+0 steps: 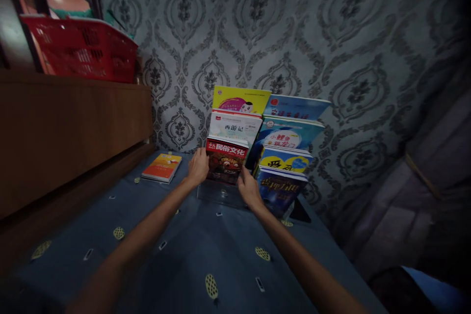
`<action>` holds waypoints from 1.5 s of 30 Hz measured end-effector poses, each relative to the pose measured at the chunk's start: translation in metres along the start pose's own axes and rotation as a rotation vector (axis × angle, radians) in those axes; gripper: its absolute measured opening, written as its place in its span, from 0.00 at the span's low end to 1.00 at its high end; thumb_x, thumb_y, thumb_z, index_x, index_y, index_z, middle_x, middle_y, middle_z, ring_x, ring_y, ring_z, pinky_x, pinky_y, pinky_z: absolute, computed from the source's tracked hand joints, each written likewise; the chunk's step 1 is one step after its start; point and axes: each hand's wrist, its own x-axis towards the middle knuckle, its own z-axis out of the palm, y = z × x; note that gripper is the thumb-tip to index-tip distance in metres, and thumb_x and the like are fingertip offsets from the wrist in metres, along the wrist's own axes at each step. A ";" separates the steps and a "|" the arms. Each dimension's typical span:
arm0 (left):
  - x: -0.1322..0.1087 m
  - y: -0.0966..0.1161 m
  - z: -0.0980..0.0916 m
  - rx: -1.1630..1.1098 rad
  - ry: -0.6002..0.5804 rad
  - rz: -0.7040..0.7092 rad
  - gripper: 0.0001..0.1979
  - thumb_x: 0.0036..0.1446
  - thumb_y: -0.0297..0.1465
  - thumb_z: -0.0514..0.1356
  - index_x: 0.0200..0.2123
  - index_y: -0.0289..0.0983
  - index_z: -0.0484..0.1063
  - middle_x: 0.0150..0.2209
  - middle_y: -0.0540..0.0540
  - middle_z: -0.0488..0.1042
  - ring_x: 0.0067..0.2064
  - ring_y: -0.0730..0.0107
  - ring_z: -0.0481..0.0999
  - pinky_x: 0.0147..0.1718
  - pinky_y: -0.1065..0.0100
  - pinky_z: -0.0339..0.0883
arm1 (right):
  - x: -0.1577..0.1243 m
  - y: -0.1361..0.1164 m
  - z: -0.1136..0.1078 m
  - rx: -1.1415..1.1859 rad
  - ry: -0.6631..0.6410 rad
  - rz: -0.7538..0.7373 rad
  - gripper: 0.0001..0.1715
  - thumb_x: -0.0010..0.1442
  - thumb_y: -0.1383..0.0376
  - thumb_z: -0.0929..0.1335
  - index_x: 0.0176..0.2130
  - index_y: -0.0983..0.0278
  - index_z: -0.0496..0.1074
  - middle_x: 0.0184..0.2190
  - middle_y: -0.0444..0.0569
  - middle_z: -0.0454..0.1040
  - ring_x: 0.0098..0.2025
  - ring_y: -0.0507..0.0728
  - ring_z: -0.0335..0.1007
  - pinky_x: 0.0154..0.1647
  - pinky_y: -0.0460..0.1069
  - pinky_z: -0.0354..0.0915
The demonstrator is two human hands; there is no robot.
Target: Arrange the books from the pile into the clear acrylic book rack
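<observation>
Both my hands are on a dark red book [225, 163] with white lettering, at the front of the left column of a tiered clear stand [217, 194]. My left hand [199, 166] closes on the book's left edge, and my right hand [249, 186] grips its lower right edge. Behind it rise a pale book [235, 126] and a yellow book [241, 100]. The right column holds a dark blue book [281, 191] in front, then a yellow and blue book [285, 159], a teal book [290, 132] and a blue book [298, 107].
A small stack of orange books [162, 167] lies to the left on the dark patterned cloth [176, 260]. At the far left, a red basket [86, 49] sits on a wooden cabinet [73, 127]. Patterned wallpaper [235, 24] rises behind the stand. A curtain [405, 196] hangs at right.
</observation>
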 end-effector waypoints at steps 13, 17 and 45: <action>-0.033 -0.102 0.024 0.187 -0.066 -0.080 0.21 0.70 0.34 0.45 0.62 0.32 0.58 0.60 0.34 0.67 0.62 0.59 0.65 0.61 0.58 0.59 | -0.105 0.014 0.040 0.145 -0.014 -0.265 0.31 0.68 0.62 0.56 0.68 0.62 0.57 0.68 0.56 0.58 0.70 0.59 0.53 0.68 0.63 0.55; -0.038 -0.152 0.021 0.285 -0.177 -0.211 0.26 0.68 0.39 0.50 0.64 0.31 0.59 0.65 0.27 0.60 0.68 0.44 0.55 0.64 0.44 0.50 | -0.134 0.026 0.056 0.150 -0.187 -0.251 0.27 0.67 0.64 0.58 0.61 0.63 0.68 0.65 0.57 0.65 0.66 0.62 0.61 0.64 0.63 0.63; -0.042 -0.186 -0.008 0.439 -0.393 -0.123 0.19 0.69 0.32 0.46 0.44 0.33 0.77 0.43 0.34 0.79 0.49 0.52 0.77 0.52 0.58 0.62 | -0.145 0.033 0.064 0.128 -0.304 -0.267 0.23 0.65 0.61 0.61 0.53 0.63 0.76 0.59 0.58 0.72 0.62 0.65 0.67 0.63 0.66 0.64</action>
